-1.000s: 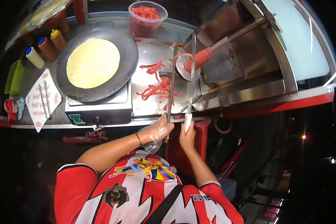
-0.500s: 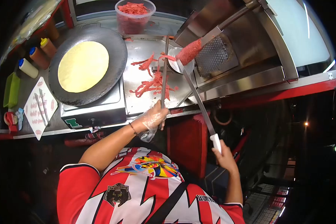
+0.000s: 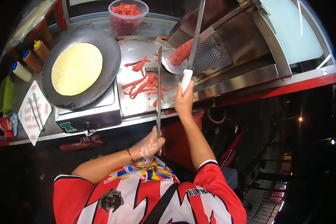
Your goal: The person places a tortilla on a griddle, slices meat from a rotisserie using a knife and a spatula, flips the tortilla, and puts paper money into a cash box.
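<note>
A slanting cone of red meat (image 3: 180,53) sits on a metal rod (image 3: 233,18), its lower end over a round metal plate (image 3: 174,70) at the right edge of the tray (image 3: 128,106). The blade of a long knife (image 3: 197,33) crosses in front of the cone; whether it touches, I cannot tell. The right hand (image 3: 184,99), bare, has its fingers wrapped around the white handle. The left hand (image 3: 149,145), in a clear plastic glove, has its fingers closed around the near end of a long metal tool (image 3: 159,89), which reaches past the tray's near edge and over its right part. Cut meat strips (image 3: 147,86) lie loose in the tray's middle. Behind its far edge stands a tub (image 3: 127,28) of red shreds; beyond its left edge, a black pan (image 3: 110,56) carries a pale flatbread (image 3: 76,69).
</note>
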Demonstrator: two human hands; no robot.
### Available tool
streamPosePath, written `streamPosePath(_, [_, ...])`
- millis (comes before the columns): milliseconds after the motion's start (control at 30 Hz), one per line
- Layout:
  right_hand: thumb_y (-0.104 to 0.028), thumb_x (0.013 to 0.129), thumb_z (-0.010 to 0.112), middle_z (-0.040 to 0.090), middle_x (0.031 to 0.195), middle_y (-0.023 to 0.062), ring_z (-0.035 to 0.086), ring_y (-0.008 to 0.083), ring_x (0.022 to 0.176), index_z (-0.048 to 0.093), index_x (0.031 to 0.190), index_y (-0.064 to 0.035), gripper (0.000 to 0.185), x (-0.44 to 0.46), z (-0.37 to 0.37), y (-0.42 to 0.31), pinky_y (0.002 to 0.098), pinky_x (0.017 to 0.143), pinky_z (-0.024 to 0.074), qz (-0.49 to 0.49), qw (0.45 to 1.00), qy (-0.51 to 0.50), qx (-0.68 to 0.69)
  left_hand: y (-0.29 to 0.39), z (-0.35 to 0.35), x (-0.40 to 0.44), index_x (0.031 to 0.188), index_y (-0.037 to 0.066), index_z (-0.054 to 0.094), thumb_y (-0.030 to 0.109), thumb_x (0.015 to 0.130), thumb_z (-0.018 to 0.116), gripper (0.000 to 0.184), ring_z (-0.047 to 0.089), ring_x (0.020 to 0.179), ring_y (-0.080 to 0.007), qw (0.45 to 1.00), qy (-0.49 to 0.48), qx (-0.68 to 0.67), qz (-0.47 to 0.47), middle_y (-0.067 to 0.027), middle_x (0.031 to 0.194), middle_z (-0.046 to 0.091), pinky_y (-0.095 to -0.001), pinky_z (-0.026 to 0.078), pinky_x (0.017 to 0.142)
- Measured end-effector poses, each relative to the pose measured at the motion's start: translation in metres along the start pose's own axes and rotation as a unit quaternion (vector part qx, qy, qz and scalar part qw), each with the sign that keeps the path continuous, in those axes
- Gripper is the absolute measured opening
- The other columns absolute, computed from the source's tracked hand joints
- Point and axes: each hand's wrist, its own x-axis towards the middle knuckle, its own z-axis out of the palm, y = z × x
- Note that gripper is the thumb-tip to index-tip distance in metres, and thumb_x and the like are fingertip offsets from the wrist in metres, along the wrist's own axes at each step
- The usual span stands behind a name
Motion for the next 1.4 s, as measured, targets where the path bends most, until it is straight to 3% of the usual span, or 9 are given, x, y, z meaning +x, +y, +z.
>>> streamPosePath(200, [-0.014, 0.101, 0.056, 0.066, 0.082, 0.0239, 0.069, 0.0357, 0.074, 0.043, 0.134, 0.0012, 0.038, -0.132, 0.003, 0.102, 0.0428, 0.064, 0.0517, -0.017, 0.999, -0.022, -0.030, 0.014, -0.011, 0.007, 0.107, 0.004, 0.031, 0.012, 0.099, 0.049, 0.021, 0.058, 0.053, -0.0204, 1.000, 0.001, 0.027, -0.009, -0.0094, 0.076, 0.049, -0.0361, 0.056, 0.050])
streamPosePath(233, [-0.013, 0.101, 0.056, 0.065, 0.080, 0.0232, 0.069, 0.0322, 0.072, 0.045, 0.131, 0.0005, 0.035, -0.121, -0.006, 0.081, 0.0426, 0.063, 0.0517, 0.104, 0.992, -0.073, 0.000, 0.015, -0.011, 0.005, 0.107, 0.003, 0.032, 0.012, 0.099, 0.049, 0.021, 0.058, 0.053, -0.0205, 0.999, -0.002, 0.038, -0.016, -0.0095, 0.076, 0.049, -0.0363, 0.056, 0.050])
streamPosePath(433, [-0.015, 0.101, 0.056, 0.064, 0.080, 0.0263, 0.066, 0.0458, 0.073, 0.045, 0.117, 0.0023, 0.026, -0.035, 0.006, 0.049, 0.0471, 0.062, 0.0484, -0.001, 0.999, -0.049, -0.009, 0.008, -0.011, 0.018, 0.107, 0.003, 0.032, 0.014, 0.099, 0.048, 0.022, 0.059, 0.054, -0.0218, 0.999, 0.011, 0.037, -0.008, -0.0102, 0.074, 0.050, -0.0368, 0.056, 0.051])
streamPosePath(533, [-0.014, 0.101, 0.056, 0.065, 0.088, 0.0300, 0.067, 0.0497, 0.084, 0.044, 0.130, 0.0019, 0.035, -0.117, -0.002, 0.087, 0.0489, 0.066, 0.0508, -0.076, 0.996, -0.001, -0.042, 0.023, -0.018, 0.022, 0.108, 0.001, 0.032, 0.014, 0.098, 0.049, 0.024, 0.060, 0.054, -0.0230, 0.999, 0.014, 0.034, -0.005, -0.0112, 0.073, 0.052, -0.0377, 0.055, 0.051])
streamPosePath(800, [-0.014, 0.101, 0.056, 0.064, 0.081, 0.0292, 0.064, 0.0524, 0.077, 0.043, 0.124, 0.0000, 0.030, -0.057, -0.011, 0.064, 0.0524, 0.060, 0.0481, 0.042, 0.992, -0.098, -0.062, 0.030, -0.024, 0.032, 0.109, -0.006, 0.030, 0.021, 0.098, 0.050, 0.035, 0.065, 0.056, -0.0257, 0.998, 0.016, 0.069, 0.000, -0.0160, 0.069, 0.057, -0.0384, 0.057, 0.053])
streamPosePath(933, [-0.015, 0.100, 0.057, 0.065, 0.081, 0.0291, 0.066, 0.0519, 0.083, 0.045, 0.125, -0.0024, 0.031, -0.139, -0.051, 0.102, 0.0535, 0.065, 0.0515, -0.001, 0.988, -0.092, -0.122, 0.038, -0.036, 0.044, 0.110, -0.004, 0.033, 0.021, 0.099, 0.050, 0.031, 0.062, 0.055, -0.0244, 0.995, 0.039, 0.089, -0.004, -0.0138, 0.075, 0.054, -0.0386, 0.057, 0.053])
streamPosePath(1133, [-0.018, 0.099, 0.061, 0.064, 0.080, 0.0331, 0.063, 0.0553, 0.081, 0.043, 0.113, -0.0012, 0.028, -0.081, -0.075, 0.055, 0.0601, 0.062, 0.0453, 0.035, 0.970, -0.159, -0.178, 0.038, -0.038, 0.056, 0.107, -0.002, 0.035, 0.017, 0.096, 0.049, 0.026, 0.059, 0.053, -0.0229, 0.997, 0.044, 0.066, 0.010, -0.0097, 0.070, 0.051, -0.0387, 0.056, 0.050])
streamPosePath(1233, [-0.018, 0.099, 0.062, 0.065, 0.086, 0.0337, 0.063, 0.0551, 0.085, 0.045, 0.118, -0.0012, 0.030, -0.123, -0.127, 0.061, 0.0584, 0.067, 0.0480, 0.071, 0.955, -0.191, -0.215, 0.053, -0.046, 0.060, 0.114, -0.010, 0.031, 0.025, 0.099, 0.047, 0.042, 0.066, 0.056, -0.0277, 0.998, 0.034, 0.053, 0.017, -0.0167, 0.067, 0.058, -0.0400, 0.057, 0.052])
streamPosePath(1400, [-0.019, 0.099, 0.062, 0.066, 0.084, 0.0276, 0.070, 0.0464, 0.084, 0.049, 0.124, -0.0037, 0.033, -0.147, -0.217, 0.040, 0.0478, 0.068, 0.0518, 0.178, 0.924, -0.285, -0.180, 0.049, -0.061, 0.069, 0.104, -0.004, 0.034, 0.024, 0.099, 0.046, 0.031, 0.063, 0.052, -0.0257, 0.996, 0.033, 0.075, 0.016, -0.0151, 0.067, 0.057, -0.0375, 0.055, 0.048])
